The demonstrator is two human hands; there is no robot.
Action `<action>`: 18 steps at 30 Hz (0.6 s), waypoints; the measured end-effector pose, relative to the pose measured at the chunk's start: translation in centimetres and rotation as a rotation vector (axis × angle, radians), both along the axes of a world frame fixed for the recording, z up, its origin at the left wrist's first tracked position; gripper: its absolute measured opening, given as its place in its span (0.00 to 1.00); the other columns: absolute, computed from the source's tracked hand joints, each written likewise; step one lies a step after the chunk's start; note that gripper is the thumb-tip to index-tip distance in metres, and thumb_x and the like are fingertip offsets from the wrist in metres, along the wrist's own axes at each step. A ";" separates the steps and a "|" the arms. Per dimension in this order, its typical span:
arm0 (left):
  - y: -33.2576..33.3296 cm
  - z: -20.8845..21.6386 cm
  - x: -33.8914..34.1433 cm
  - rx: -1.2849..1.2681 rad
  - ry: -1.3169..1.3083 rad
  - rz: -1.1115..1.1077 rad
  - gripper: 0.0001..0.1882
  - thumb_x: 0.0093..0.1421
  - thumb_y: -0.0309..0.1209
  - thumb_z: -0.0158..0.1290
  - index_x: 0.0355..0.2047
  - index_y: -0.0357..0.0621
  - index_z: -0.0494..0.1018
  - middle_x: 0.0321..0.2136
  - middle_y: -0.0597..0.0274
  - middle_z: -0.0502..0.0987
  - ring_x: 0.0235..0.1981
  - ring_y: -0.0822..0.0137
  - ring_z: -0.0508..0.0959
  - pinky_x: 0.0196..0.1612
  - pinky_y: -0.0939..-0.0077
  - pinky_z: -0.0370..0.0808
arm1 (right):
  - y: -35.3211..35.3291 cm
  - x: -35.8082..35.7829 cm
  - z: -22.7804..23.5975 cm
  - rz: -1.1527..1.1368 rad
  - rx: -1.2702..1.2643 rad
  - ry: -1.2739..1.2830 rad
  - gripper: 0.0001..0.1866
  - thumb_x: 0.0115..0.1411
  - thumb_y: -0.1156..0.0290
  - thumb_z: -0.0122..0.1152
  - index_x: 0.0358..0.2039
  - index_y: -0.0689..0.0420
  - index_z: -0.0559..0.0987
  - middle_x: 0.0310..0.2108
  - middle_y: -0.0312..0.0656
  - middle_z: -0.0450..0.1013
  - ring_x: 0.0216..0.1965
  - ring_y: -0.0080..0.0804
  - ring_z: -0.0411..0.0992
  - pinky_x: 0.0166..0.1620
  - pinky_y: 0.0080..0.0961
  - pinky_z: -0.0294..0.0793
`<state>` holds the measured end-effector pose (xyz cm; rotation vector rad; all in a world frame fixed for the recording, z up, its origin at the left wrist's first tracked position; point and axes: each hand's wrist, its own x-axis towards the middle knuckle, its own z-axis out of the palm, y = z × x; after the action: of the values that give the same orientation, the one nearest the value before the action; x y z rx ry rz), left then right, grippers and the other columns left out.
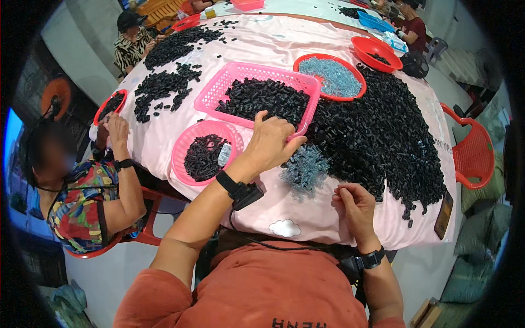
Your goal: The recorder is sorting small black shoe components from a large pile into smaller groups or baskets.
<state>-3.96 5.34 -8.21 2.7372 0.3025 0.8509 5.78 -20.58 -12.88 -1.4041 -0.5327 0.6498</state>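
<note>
One left hand [272, 141] at one rectangular pink basket [217, 87]

Before you, the cloth [322, 225] is smooth but wrinkled, the basket [219, 83] glossy plastic, the black pieces [385, 126] faintly shiny plastic.

Pretty bright, even light on my tabletop [322, 221], shadows soft. My right grip [356, 208] at 4 o'clock looks reasonably sharp. Fisheye bends everything near the rim, corners [13, 314] black; bluish glow [11, 142] at 9 o'clock.
</note>
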 end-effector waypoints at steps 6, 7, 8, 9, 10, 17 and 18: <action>0.0 0.3 -0.2 -0.003 0.007 -0.006 0.15 0.57 0.42 0.59 0.23 0.43 0.76 0.22 0.59 0.74 0.32 0.58 0.76 0.57 0.49 0.60 | 0.1 -0.1 0.1 -0.001 0.032 0.041 0.06 0.65 0.77 0.55 0.38 0.64 0.78 0.32 0.38 0.76 0.32 0.20 0.75 0.35 0.16 0.78; 0.0 0.4 -0.2 -0.016 0.034 -0.008 0.14 0.57 0.41 0.59 0.24 0.43 0.77 0.22 0.59 0.75 0.32 0.58 0.76 0.57 0.49 0.60 | 0.1 -0.1 0.1 -0.007 0.027 0.042 0.06 0.65 0.77 0.55 0.38 0.64 0.78 0.32 0.38 0.76 0.32 0.20 0.75 0.35 0.16 0.78; 0.0 0.3 -0.1 -0.021 0.035 -0.014 0.14 0.57 0.41 0.59 0.24 0.43 0.77 0.22 0.59 0.75 0.32 0.58 0.76 0.57 0.49 0.60 | 0.1 0.0 0.1 -0.008 0.017 0.034 0.06 0.65 0.77 0.55 0.38 0.64 0.78 0.32 0.38 0.76 0.32 0.20 0.75 0.35 0.16 0.78; 0.0 0.2 -0.2 -0.024 0.018 -0.006 0.13 0.57 0.40 0.59 0.25 0.42 0.77 0.23 0.59 0.75 0.32 0.58 0.76 0.55 0.52 0.62 | 0.2 -0.1 0.1 -0.003 0.008 0.027 0.06 0.65 0.77 0.55 0.38 0.64 0.78 0.32 0.37 0.76 0.32 0.19 0.75 0.35 0.16 0.78; 0.1 0.2 -0.1 -0.027 0.001 0.003 0.13 0.56 0.39 0.60 0.25 0.42 0.77 0.24 0.59 0.75 0.32 0.58 0.76 0.53 0.54 0.64 | 0.2 -0.1 0.1 -0.004 0.004 0.028 0.06 0.65 0.77 0.55 0.38 0.64 0.78 0.32 0.37 0.76 0.32 0.19 0.75 0.35 0.16 0.78; -2.4 1.6 -1.9 -0.327 -0.117 -0.107 0.05 0.55 0.26 0.57 0.26 0.36 0.75 0.24 0.54 0.76 0.27 0.56 0.77 0.31 0.67 0.72 | 0.2 -0.1 0.3 -0.006 0.012 0.031 0.05 0.64 0.77 0.56 0.38 0.64 0.78 0.32 0.37 0.76 0.32 0.19 0.75 0.35 0.15 0.78; -2.6 1.7 -2.5 -0.400 0.100 -0.107 0.05 0.56 0.26 0.57 0.28 0.36 0.75 0.23 0.52 0.76 0.25 0.56 0.77 0.29 0.67 0.72 | 0.2 -0.1 0.4 -0.005 0.006 0.020 0.05 0.64 0.77 0.56 0.38 0.64 0.78 0.32 0.37 0.76 0.32 0.19 0.75 0.35 0.15 0.78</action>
<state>-6.48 2.76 -6.47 2.4002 0.3055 0.5561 5.63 -20.36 -12.52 -1.3915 -0.5149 0.6573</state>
